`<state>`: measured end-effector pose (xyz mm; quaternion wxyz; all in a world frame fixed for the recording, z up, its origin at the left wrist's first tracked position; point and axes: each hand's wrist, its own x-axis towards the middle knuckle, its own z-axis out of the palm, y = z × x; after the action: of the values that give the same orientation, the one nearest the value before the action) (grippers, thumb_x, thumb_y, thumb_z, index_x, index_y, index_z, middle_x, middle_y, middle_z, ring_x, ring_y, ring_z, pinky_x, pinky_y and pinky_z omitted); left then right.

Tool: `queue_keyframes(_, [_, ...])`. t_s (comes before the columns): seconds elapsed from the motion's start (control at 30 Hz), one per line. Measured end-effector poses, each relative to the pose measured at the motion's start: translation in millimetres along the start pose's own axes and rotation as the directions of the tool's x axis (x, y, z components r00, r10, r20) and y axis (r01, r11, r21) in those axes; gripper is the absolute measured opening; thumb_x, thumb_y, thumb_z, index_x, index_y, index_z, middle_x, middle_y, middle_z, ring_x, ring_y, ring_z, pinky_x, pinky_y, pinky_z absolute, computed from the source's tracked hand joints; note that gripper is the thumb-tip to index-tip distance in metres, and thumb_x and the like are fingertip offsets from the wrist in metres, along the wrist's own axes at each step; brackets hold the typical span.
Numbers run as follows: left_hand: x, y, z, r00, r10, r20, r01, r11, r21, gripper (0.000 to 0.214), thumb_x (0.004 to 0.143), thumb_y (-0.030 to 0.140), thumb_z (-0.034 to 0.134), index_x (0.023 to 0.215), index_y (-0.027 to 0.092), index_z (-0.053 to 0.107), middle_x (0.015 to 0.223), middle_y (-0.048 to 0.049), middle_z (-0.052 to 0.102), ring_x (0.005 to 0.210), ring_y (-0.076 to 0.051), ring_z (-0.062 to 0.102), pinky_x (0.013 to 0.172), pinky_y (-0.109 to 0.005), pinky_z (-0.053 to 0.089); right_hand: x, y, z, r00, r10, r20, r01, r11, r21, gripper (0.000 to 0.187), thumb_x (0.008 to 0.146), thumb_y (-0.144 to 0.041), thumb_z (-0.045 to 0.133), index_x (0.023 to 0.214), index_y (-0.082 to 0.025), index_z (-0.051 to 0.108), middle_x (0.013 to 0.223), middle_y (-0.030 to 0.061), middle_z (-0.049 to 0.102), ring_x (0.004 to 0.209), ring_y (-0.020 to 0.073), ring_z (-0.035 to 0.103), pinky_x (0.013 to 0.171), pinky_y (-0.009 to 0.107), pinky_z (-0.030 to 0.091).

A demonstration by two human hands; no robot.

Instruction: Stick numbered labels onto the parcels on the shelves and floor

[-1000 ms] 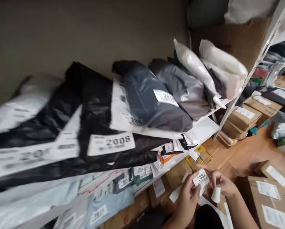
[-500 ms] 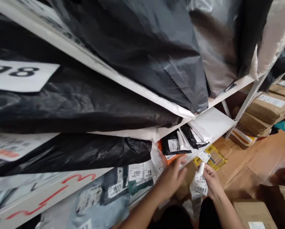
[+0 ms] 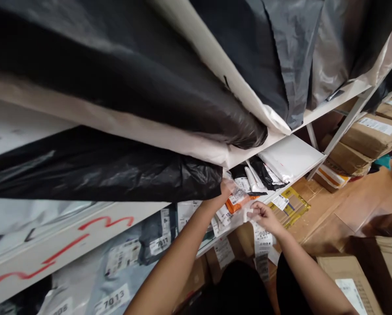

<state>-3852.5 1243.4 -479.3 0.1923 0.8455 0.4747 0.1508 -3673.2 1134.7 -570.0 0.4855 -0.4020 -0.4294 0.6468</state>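
My left hand [image 3: 228, 187] reaches into the lower shelf beside the end of a long black wrapped parcel [image 3: 156, 177]. Its fingers are closed on the edge of a clear plastic bag [image 3: 239, 193], though they are partly hidden and blurred. Beside it lies an orange parcel [image 3: 234, 206] with a white label. Close by on the right, my right hand [image 3: 264, 216] pinches a strip of printed number labels [image 3: 262, 239]. The strip hangs down from the fingers, with one end curled up near the bag.
Large dark bags [image 3: 242, 48] bulge from the shelf above. Black and white packets [image 3: 264, 173] lie on the white shelf board [image 3: 296, 151]. Grey labelled parcels [image 3: 127, 258] fill the shelf below left. Cardboard boxes [image 3: 368, 135] and a yellow-edged parcel [image 3: 292, 203] stand right, on the floor.
My left hand has moved up and inward to the shelf and closed on the clear bag. My right hand has moved left and up with the label strip. The view has shifted.
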Motion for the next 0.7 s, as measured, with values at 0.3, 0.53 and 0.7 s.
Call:
queue_keyframes(0.3, [40, 12, -11.0, 0.984, 0.123, 0.127, -0.131, 0.990, 0.055, 0.022, 0.083, 0.017, 0.052, 0.081, 0.021, 0.073, 0.078, -0.0027, 0.065, 0.079, -0.018, 0.061, 0.074, -0.027, 0.047, 25, 5, -3, 0.988, -0.130, -0.085, 0.108, 0.967, -0.231, 0.032, 0.075, -0.054, 0.070, 0.081, -0.023, 0.061, 0.060, -0.0027, 0.055, 0.063, 0.0166, 0.053, 0.054, 0.026, 0.040])
queue_keyframes(0.53, [52, 35, -22.7, 0.962, 0.210, 0.176, -0.227, 0.971, 0.079, 0.024, 0.086, 0.021, 0.052, 0.090, 0.021, 0.076, 0.082, -0.0034, 0.066, 0.079, -0.017, 0.061, 0.074, -0.026, 0.045, 43, -3, -10, 0.966, -0.256, -0.040, 0.224, 0.903, -0.367, 0.028, 0.067, -0.036, 0.073, 0.086, -0.023, 0.059, 0.069, -0.0042, 0.055, 0.069, 0.0164, 0.054, 0.069, 0.029, 0.043])
queue_keyframes(0.7, [59, 49, -27.4, 0.954, 0.230, 0.194, -0.253, 0.962, 0.104, 0.025, 0.086, 0.019, 0.053, 0.094, 0.019, 0.076, 0.087, -0.0046, 0.067, 0.082, -0.018, 0.062, 0.077, -0.027, 0.047, 45, 0, -11, 0.965, -0.261, 0.022, 0.253, 0.909, -0.331, 0.025, 0.070, -0.034, 0.071, 0.085, -0.022, 0.055, 0.077, -0.0026, 0.059, 0.073, 0.0162, 0.057, 0.071, 0.028, 0.044])
